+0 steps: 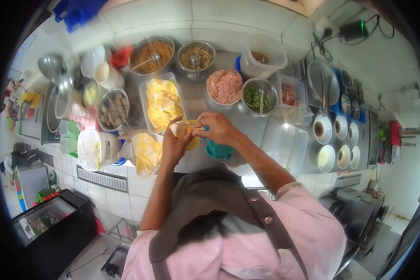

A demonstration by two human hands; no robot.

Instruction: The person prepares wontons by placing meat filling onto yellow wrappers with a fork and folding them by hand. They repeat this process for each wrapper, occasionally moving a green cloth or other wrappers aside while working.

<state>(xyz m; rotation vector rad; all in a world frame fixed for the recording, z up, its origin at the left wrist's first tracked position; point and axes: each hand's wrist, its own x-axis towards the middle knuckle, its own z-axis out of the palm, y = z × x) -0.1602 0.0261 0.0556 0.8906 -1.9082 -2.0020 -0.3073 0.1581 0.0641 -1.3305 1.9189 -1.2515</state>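
Note:
My left hand (174, 143) holds a yellow wrapper (192, 140) with a pale lump (178, 129) in it, fingers closed round it. Pinched fingers of my right hand (215, 128) touch the wrapper's right side. Beneath my right hand lies a teal cloth (218, 150). Yellow wrappers fill a clear tray (184, 108) behind my left hand, and more loose wrappers (147, 151) lie left of it. Beyond my right hand stands a bowl heaped with pink minced meat (225, 86). A bowl of chopped greens (258, 99) with a spoon is to its right.
Two metal bowls (151, 55) (196, 56) of brown food line the back. At left are a bowl of meatballs (114, 109) and stacked cups (108, 75). An empty clear tray (284, 145) and several sauce bowls (323, 129) stand at right.

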